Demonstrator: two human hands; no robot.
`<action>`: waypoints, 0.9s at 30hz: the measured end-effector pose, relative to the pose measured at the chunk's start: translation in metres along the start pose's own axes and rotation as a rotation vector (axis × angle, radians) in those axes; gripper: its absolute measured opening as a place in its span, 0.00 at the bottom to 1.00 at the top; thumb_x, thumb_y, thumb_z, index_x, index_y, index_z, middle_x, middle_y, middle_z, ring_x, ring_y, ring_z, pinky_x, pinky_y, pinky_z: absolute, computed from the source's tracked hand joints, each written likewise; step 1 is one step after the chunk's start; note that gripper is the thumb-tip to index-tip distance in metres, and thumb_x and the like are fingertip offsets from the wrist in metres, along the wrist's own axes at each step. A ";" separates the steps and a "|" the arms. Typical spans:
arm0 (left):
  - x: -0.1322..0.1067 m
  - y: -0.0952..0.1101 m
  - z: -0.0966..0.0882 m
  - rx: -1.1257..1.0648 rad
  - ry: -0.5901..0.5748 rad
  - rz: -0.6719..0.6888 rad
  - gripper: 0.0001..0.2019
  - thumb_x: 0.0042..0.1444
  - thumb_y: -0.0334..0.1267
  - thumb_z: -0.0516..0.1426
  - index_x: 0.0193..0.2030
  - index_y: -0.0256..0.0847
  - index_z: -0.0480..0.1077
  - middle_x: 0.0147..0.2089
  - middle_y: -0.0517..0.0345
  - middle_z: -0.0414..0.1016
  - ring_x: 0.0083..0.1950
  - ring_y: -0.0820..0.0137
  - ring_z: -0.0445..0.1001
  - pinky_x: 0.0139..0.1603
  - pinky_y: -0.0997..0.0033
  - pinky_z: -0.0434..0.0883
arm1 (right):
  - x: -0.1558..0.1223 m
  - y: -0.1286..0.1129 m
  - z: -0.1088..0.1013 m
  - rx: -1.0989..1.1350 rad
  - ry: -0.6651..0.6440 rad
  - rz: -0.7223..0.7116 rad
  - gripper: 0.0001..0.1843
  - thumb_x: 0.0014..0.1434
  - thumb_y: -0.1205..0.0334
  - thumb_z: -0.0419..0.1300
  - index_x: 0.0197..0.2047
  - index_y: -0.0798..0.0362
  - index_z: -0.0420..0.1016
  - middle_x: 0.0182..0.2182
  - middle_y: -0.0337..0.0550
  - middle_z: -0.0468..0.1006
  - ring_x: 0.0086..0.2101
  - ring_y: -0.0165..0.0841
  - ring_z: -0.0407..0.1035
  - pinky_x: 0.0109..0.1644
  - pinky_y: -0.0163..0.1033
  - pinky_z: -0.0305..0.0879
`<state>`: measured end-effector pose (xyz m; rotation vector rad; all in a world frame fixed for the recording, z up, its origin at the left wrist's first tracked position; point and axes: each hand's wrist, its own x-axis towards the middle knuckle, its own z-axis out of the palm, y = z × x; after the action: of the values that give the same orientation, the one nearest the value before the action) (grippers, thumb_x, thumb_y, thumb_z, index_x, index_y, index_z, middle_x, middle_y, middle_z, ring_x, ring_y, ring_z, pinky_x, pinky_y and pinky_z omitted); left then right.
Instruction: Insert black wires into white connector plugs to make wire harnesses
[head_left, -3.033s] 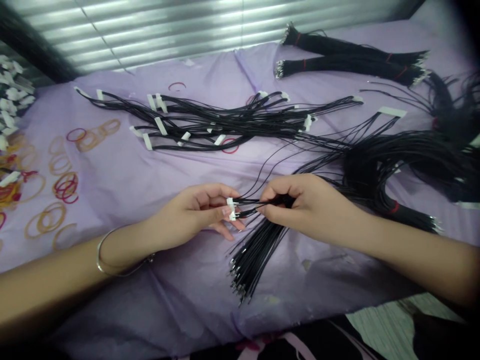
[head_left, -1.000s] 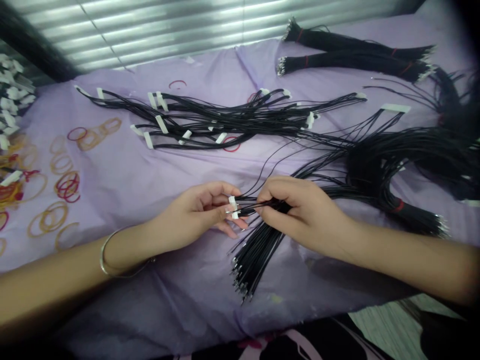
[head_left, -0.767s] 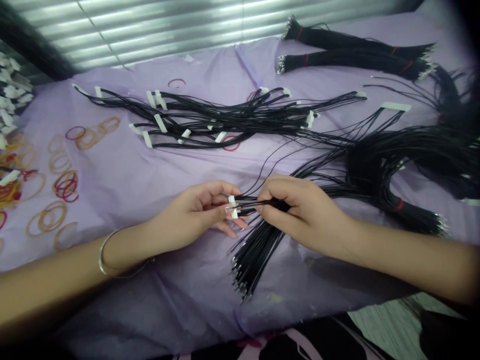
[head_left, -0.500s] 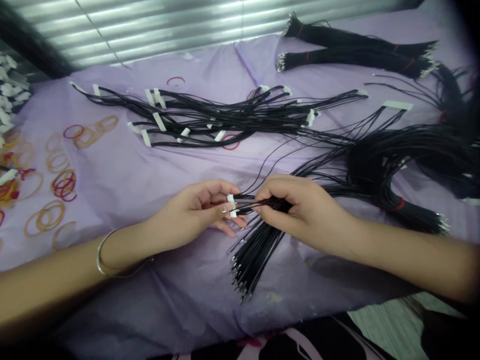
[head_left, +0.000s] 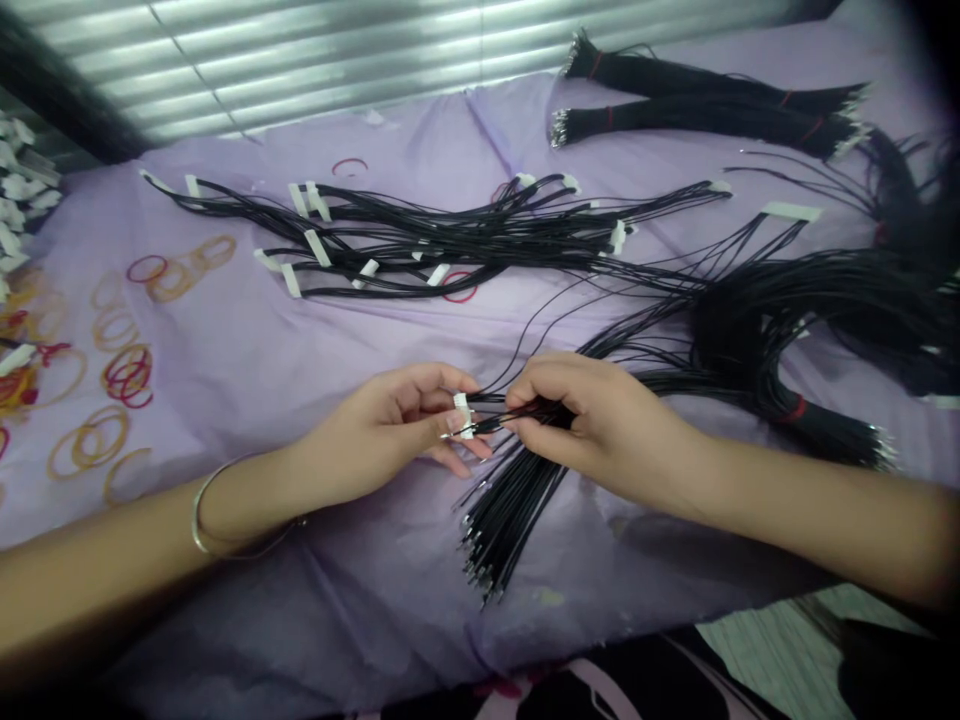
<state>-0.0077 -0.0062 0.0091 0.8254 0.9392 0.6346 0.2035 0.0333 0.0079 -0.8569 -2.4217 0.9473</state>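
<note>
Wire tip (head_left: 447,435) shifted lower, connector (head_left: 463,408) partly hidden

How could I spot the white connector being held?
Over the purple sheet, find the left hand, with a silver bangle on its wrist. The white connector is pinched there, black wires running from it toward the right hand. Unlike the other white connectors, it alone is held.

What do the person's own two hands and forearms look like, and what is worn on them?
The left hand and the right hand wear no gloves, and no sleeves show on the forearms. A thin, rounded, silver-coloured bangle circles the left one near the wrist; the right one shows no ornament.
</note>
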 end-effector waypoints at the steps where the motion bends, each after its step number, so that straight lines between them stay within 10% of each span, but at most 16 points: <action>1: 0.000 0.000 0.000 0.001 0.001 0.001 0.10 0.59 0.29 0.55 0.47 0.33 0.62 0.36 0.55 0.75 0.40 0.69 0.78 0.36 0.72 0.77 | 0.000 0.000 0.000 -0.002 -0.003 -0.007 0.01 0.54 0.70 0.59 0.33 0.59 0.72 0.29 0.38 0.72 0.30 0.24 0.63 0.35 0.30 0.58; 27: 0.002 0.002 0.011 -0.002 0.140 -0.055 0.13 0.53 0.17 0.50 0.45 0.30 0.61 0.33 0.56 0.75 0.34 0.72 0.77 0.37 0.74 0.76 | 0.005 -0.008 0.015 -0.011 0.075 0.049 0.06 0.56 0.70 0.58 0.27 0.60 0.71 0.23 0.37 0.68 0.26 0.24 0.59 0.31 0.30 0.53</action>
<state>0.0027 -0.0070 0.0136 0.7586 1.0842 0.6519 0.1887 0.0248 0.0044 -0.9434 -2.3542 0.9034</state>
